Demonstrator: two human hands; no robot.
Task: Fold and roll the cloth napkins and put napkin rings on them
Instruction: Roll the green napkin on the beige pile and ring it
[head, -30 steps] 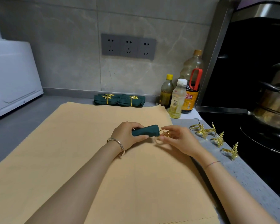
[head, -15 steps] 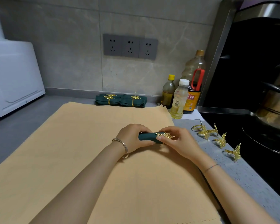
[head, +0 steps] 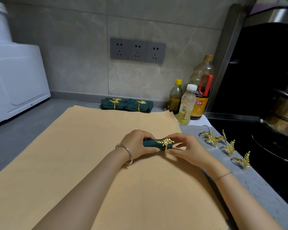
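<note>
A rolled dark green napkin is held just above the tan cloth. My left hand grips its left end. A gold leaf napkin ring sits around its right part, and my right hand pinches the roll's right end at the ring. Two rolled green napkins with gold rings, one on the left and one on the right, lie at the back by the wall. Several loose gold leaf rings lie on the grey counter to the right.
Three bottles stand at the back right by the wall. A black stove with a steel pot fills the right side. A white appliance stands at the left. Wall sockets sit above the counter.
The gold ring has slid from the roll's right tip onto the napkin, with its leaf turned up. Both hands have stayed around the roll.
</note>
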